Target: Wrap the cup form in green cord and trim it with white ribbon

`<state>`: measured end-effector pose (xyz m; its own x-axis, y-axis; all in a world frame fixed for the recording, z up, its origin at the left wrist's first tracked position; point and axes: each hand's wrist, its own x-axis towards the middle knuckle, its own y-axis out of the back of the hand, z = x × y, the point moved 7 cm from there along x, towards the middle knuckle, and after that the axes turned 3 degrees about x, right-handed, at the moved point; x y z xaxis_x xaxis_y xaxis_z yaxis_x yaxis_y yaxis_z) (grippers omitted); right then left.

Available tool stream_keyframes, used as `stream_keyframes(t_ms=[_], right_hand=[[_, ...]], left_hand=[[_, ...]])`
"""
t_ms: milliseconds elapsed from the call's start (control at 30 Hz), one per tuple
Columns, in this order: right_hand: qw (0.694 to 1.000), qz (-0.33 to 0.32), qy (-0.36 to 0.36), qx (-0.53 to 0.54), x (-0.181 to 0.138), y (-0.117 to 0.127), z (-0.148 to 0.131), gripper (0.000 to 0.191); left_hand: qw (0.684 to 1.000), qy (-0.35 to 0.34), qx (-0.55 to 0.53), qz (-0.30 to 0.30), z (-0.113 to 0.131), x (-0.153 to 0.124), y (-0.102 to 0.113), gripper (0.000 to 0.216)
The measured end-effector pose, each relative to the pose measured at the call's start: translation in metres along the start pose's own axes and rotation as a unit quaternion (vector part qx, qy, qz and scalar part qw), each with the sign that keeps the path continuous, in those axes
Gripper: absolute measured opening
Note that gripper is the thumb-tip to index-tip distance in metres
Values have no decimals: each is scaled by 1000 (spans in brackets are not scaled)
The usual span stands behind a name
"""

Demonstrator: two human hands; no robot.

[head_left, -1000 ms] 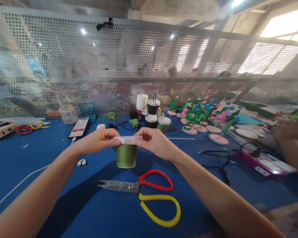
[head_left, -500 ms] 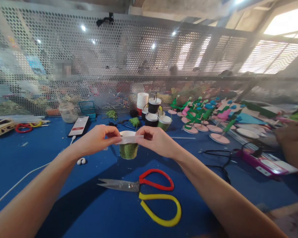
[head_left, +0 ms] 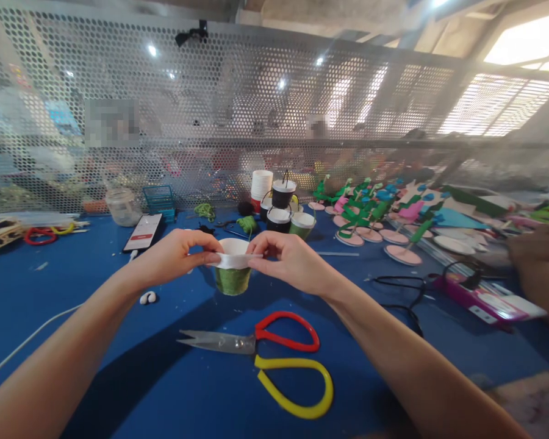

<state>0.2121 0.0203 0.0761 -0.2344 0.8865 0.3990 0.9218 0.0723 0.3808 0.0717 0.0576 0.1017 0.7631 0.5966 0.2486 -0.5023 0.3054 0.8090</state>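
Observation:
A paper cup [head_left: 233,281] wrapped in green yarn stands upright, its white inside showing at the top. Across the front of its rim lies a white strip [head_left: 234,261], pulled along the cup by both hands. My left hand [head_left: 183,255] pinches the strip's left end at the rim. On the other side, my right hand [head_left: 281,259] grips the right end, and a short tip pokes out past the fingers. Nearer to me lie large scissors [head_left: 244,343] with one red and one yellow handle, their blades slightly apart.
Behind the cup stand black and green pails [head_left: 281,216] and stacked white cups [head_left: 261,183]. Green yarn [head_left: 247,224] lies there too. A phone [head_left: 144,231] and earbuds [head_left: 148,297] are at left; flower crafts [head_left: 402,255], a purple power strip [head_left: 478,305] and another person's arm [head_left: 540,268] at right.
The strip has come down against the cup's front rim, with both hands following it. More of the cup's white inside shows. The scissors stay in place.

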Motion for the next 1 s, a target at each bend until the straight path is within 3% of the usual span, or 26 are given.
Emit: stream_keyframes(t_ms=[167,333,567,800,1000], right_hand=[[999,-10,-20,33,0,0,0,10],[999,-32,-29,32,0,-1,-6,25],[1000,3,-14,0,-1,0,-6,5],[996,64,47,27,0,7,-6,5],[998,56,4,19,-2,3,-3,10]], left_hand=[[1000,-9,-16,-3,-1,0,0,13],[999,-17,-23,-31,3,0,-3,15],[1000,1,6,-22,1,0,-3,18],[999,38,8,-13,-2,1,-1,21],[1000,25,-3,-9,-1,1,-1,18]])
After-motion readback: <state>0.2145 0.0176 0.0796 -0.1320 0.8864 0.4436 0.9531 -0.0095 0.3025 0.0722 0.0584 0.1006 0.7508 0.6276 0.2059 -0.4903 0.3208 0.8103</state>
